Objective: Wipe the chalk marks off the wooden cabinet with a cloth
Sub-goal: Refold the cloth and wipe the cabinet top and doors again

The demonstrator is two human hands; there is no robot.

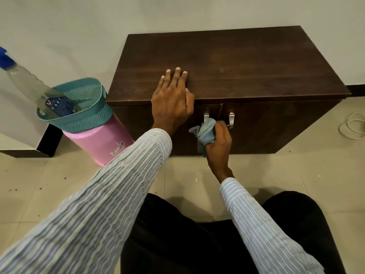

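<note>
A low dark wooden cabinet (246,62) stands against the wall, with two doors and two metal handles (231,119) on its front. My left hand (171,99) lies flat over the front edge of its top, fingers spread, thumb hooked over the edge. My right hand (220,141) grips a crumpled blue-grey cloth (205,131) and holds it against the front, just below the left handle (206,116). No chalk marks are visible on the top or front from here.
Left of the cabinet a teal perforated basket (92,115) sits on a pink bucket (102,143) and holds a clear spray bottle with a blue top (25,80). A white cord (352,125) lies coiled on the tiled floor at right. My dark-trousered knees (197,234) are below.
</note>
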